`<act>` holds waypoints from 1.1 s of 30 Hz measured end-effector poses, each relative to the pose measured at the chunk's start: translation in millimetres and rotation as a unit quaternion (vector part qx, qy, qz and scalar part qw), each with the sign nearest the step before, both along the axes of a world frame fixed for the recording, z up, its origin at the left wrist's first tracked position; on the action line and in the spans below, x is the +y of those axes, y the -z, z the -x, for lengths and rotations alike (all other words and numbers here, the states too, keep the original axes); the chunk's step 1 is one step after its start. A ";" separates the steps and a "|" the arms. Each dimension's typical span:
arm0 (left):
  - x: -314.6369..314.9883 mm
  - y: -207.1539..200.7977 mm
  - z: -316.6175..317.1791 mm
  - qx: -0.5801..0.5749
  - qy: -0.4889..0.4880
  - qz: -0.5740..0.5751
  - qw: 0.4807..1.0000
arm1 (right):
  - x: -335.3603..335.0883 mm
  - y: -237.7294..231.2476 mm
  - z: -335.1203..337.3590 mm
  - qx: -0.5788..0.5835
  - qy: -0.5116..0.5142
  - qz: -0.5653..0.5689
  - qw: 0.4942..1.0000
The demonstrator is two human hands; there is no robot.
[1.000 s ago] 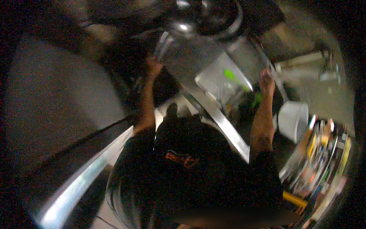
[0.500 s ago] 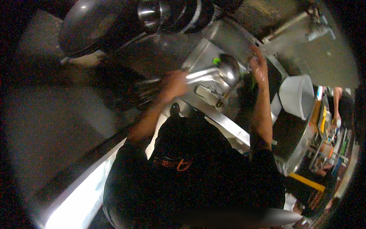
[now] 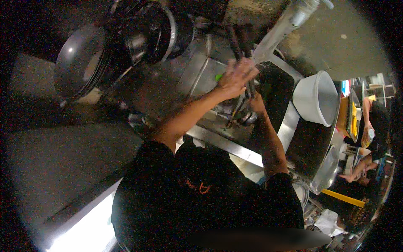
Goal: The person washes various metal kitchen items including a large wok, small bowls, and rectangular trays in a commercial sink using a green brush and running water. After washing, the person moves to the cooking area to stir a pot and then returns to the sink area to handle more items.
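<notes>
Dark, slender handles (image 3: 245,41) sit in the right hand (image 3: 257,103), grip curled; the left hand (image 3: 236,80) spreads fingers against them.

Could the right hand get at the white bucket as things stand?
Probably yes: the white bucket stands to the right of the right hand, and nothing tall shows between them. That hand seems to be at a dark handle, though, so it may need to let go first.

- Bare left hand (image 3: 237,80): fingers motion-blurred
- Long dark rod-like handles (image 3: 245,41): upper ends blurred into shadow
- Pale cylindrical pipe (image 3: 286,26): cut off by upper edge
</notes>
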State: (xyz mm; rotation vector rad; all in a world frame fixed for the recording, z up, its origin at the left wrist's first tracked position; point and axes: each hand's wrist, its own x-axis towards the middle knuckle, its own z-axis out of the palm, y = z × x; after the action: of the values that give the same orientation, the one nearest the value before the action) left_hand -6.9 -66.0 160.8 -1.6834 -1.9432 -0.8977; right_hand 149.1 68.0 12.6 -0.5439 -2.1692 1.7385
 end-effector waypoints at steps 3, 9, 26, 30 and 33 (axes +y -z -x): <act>46.5 54.0 -12.7 -0.443 -0.045 -0.135 0.885 | 19.1 77.2 -29.3 -0.125 0.046 -0.029 0.991; 98.2 111.8 -7.2 -0.682 -0.108 -0.050 0.722 | -8.7 50.4 -21.2 -0.106 -0.130 0.027 0.985; 36.8 55.0 32.0 -0.409 -0.198 0.041 0.890 | 13.8 -26.0 109.5 -0.139 -0.096 -0.175 0.970; 11.9 46.2 54.1 -0.539 -0.032 0.094 0.836 | 28.1 -5.4 120.8 -0.128 -0.172 -0.197 0.957; 8.4 75.5 61.2 -0.530 0.028 0.074 0.844 | 20.1 -3.0 116.9 -0.062 -0.104 -0.244 0.962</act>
State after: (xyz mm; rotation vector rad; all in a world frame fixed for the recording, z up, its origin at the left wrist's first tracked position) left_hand -68.2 -57.6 85.2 -1.4101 -2.6567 -2.0570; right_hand 32.2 88.1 15.6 -0.3109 -2.7016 1.2010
